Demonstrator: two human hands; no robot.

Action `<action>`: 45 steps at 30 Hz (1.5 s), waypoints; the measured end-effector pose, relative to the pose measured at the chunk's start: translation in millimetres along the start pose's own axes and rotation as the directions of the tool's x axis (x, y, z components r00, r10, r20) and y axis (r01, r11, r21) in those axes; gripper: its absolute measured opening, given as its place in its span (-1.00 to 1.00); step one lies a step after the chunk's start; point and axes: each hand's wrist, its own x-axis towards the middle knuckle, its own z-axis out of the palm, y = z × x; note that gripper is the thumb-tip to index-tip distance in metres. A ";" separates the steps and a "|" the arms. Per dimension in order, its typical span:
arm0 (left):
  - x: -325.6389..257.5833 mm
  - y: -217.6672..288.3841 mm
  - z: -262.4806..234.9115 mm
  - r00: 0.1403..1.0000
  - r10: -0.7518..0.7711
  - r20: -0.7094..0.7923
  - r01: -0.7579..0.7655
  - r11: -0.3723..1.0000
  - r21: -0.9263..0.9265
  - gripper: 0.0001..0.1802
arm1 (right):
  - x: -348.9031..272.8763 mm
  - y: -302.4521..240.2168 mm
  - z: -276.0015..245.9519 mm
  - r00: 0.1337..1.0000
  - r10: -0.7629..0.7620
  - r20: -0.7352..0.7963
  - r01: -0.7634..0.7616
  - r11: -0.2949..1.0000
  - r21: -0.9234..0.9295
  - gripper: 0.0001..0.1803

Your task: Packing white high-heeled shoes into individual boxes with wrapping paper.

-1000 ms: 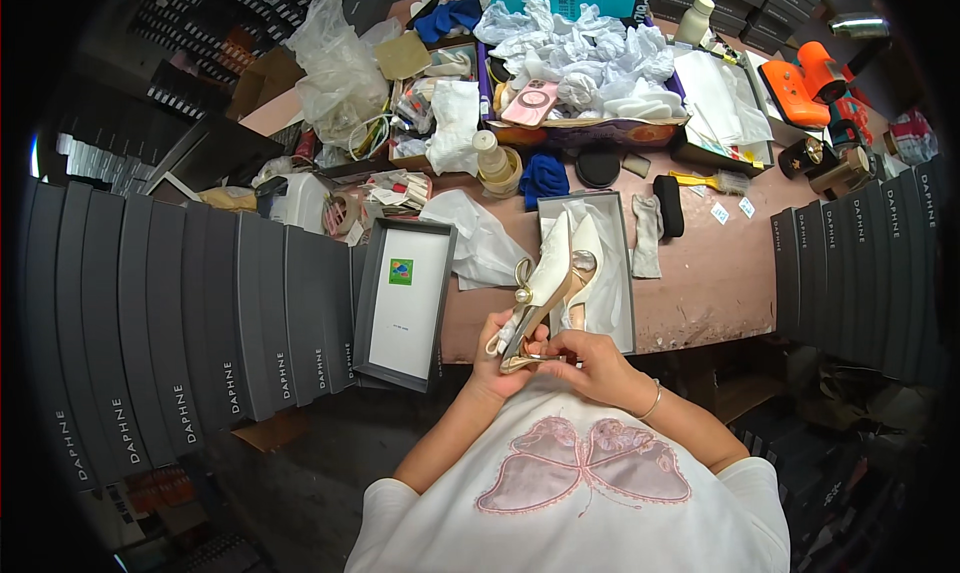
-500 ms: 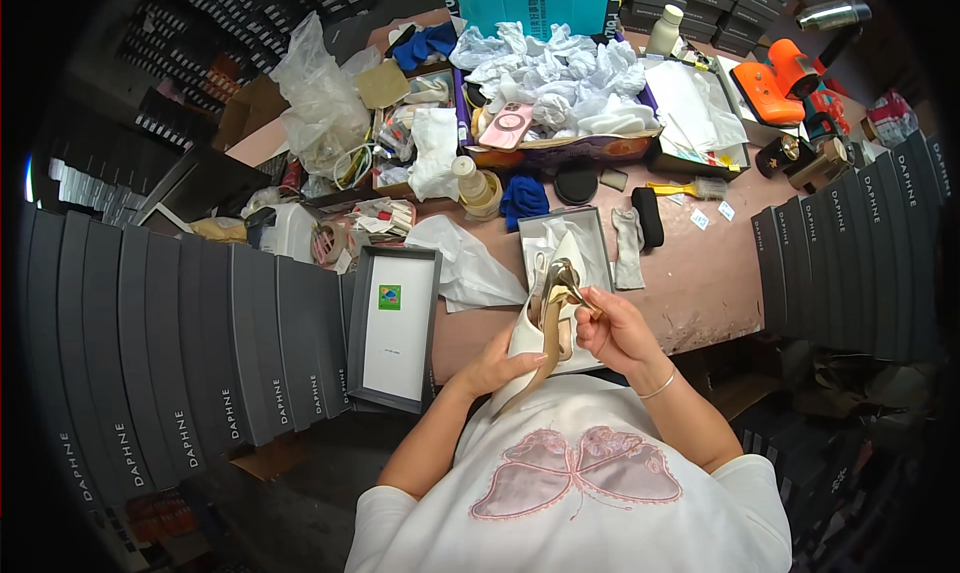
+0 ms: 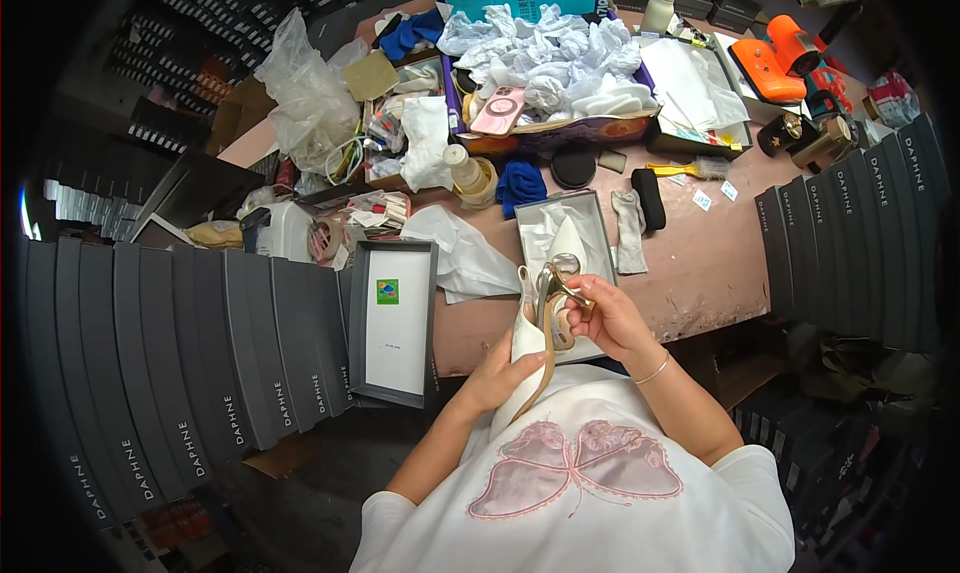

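My left hand (image 3: 497,375) is wrapped round a white slingback heeled shoe (image 3: 525,343), its toe toward my shirt and its tan sole turned to the right. The shiny metallic heel (image 3: 553,279) points up and to the right. My right hand (image 3: 612,321) has its fingers closed at the end of that heel; whether a small thing is also between them I cannot make out. Just beyond, a grey shoebox (image 3: 522,235) stands with white tissue in it. A second white shoe (image 3: 568,235) lies inside, partly hidden behind the held one.
A box lid (image 3: 398,323) lies left of the shoebox, by white tissue paper (image 3: 455,258). Rows of dark shoeboxes (image 3: 215,343) flank both sides. Behind are a blue cloth (image 3: 520,186), a yellow-handled brush (image 3: 680,170), a black case (image 3: 648,200) and a carton of crumpled paper (image 3: 555,133).
The shoe has tilted slightly, and its heel now leans more to the right. My right hand has moved a little with the heel, and the camera view has shifted slightly.
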 end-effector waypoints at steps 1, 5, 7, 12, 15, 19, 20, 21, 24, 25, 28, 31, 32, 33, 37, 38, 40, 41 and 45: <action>-1.6 -1.4 -0.9 1.000 0.000 -0.007 0.000 0.998 0.057 -0.32 | -1.2 -1.0 4.3 0.998 -0.031 -0.052 0.026 0.995 -0.095 -0.72; -1.6 -9.4 0.9 0.999 0.037 0.011 -0.038 0.991 0.129 -0.32 | -9.8 -13.6 9.2 0.986 -0.124 0.109 0.165 0.789 -0.592 -0.48; -1.1 -22.3 6.6 0.998 -0.041 -0.040 0.038 0.996 -0.083 -0.32 | -8.5 -18.6 5.3 0.986 -0.061 0.152 0.142 0.787 -0.600 -0.44; 26.9 -19.6 7.7 0.989 -0.147 0.022 0.137 0.845 -0.517 -0.34 | -6.5 -21.3 5.3 0.971 -0.010 0.237 0.166 0.742 -0.650 -0.38; 32.0 -34.1 11.4 0.976 -0.205 0.069 0.208 0.807 -0.553 -0.45 | 6.0 -37.5 -13.5 0.978 -0.138 0.158 0.209 0.631 -0.747 -0.54; 28.7 -30.2 17.2 0.963 -0.239 -0.121 0.130 0.811 -0.571 -0.51 | 76.5 -70.7 -114.9 0.803 -0.595 0.034 0.208 0.226 -0.952 -0.66; 30.3 -25.5 16.7 0.959 -0.238 -0.152 0.115 0.820 -0.561 -0.53 | 97.3 -75.3 -142.7 0.698 -0.703 0.138 0.183 -0.011 -0.983 -0.66; 30.6 -21.7 14.6 0.953 -0.237 -0.190 0.096 0.828 -0.553 -0.54 | 111.8 -80.2 -153.1 0.721 -0.683 0.118 0.086 -0.081 -0.993 -0.65; 32.3 -8.7 13.4 0.943 -0.235 -0.236 0.073 0.838 -0.541 -0.59 | 141.0 -89.1 -152.7 0.774 -0.632 0.033 -0.149 -0.233 -0.961 -0.61; 33.5 -5.0 13.8 0.942 -0.235 -0.240 0.072 0.839 -0.539 -0.60 | 147.9 -89.9 -149.2 0.790 -0.613 -0.004 -0.191 -0.241 -0.951 -0.60; 34.5 -3.1 20.4 0.932 -0.236 -0.276 0.056 0.844 -0.533 -0.62 | 161.0 -84.4 -144.3 0.840 -0.541 -0.036 -0.257 -0.338 -0.906 -0.60; 36.7 -21.7 19.1 0.950 -0.238 -0.201 0.087 0.823 -0.562 -0.53 | 176.3 -75.8 -175.7 0.847 -0.530 0.041 -0.202 -0.391 -0.898 -0.68; 36.5 -22.8 18.7 0.957 -0.236 -0.170 0.099 0.815 -0.571 -0.46 | 175.5 -80.7 -177.9 0.851 -0.519 0.072 -0.149 -0.371 -0.916 -0.72; 36.2 -22.4 18.4 0.958 -0.232 -0.168 0.097 0.815 -0.571 -0.46 | 175.2 -83.1 -179.2 0.854 -0.510 0.102 -0.097 -0.348 -0.932 -0.75; 31.2 -16.7 14.3 0.960 -0.219 -0.173 0.075 0.798 -0.598 -0.45 | 115.9 -112.1 -131.6 0.965 -0.253 -0.067 0.119 0.651 -0.750 -0.87; 31.4 -11.3 13.8 0.962 -0.218 -0.167 0.075 0.795 -0.602 -0.45 | 101.3 -112.9 -123.6 0.950 -0.313 -0.011 0.213 0.671 -0.710 -0.88; 34.5 -6.5 19.8 0.951 -0.214 -0.223 0.026 0.775 -0.632 -0.50 | 82.0 -105.5 -110.6 0.902 -0.419 0.102 0.390 0.692 -0.608 -0.90; 36.5 -1.9 21.6 0.951 -0.219 -0.217 0.037 0.781 -0.624 -0.54 | 68.3 -106.0 -101.9 0.896 -0.426 0.121 0.413 0.705 -0.576 -0.89; 40.6 -0.7 22.1 0.974 -0.169 -0.153 0.055 0.826 -0.561 -0.55 | 33.6 -96.1 -80.6 0.892 -0.405 0.202 0.453 0.800 -0.393 -0.89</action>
